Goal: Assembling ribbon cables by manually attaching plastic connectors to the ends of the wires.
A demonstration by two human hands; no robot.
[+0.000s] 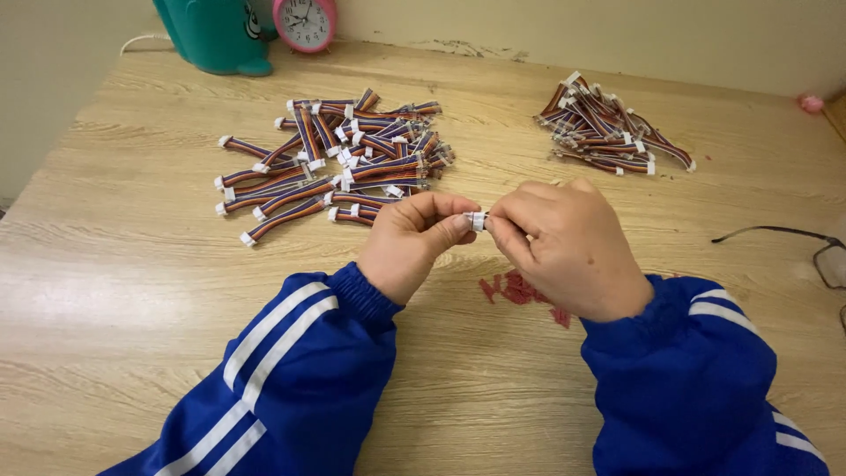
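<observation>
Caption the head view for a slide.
Both hands pinch a small white connector between two piles of striped cables on a wooden table.

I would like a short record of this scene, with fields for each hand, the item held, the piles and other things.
Left hand: pinches small white connector
Right hand: pinches same connector
Left pile of striped ribbon cables: spread out
Right pile of cables: smaller
Wooden table: red bits under hands
Other: pink clock, black glasses
</observation>
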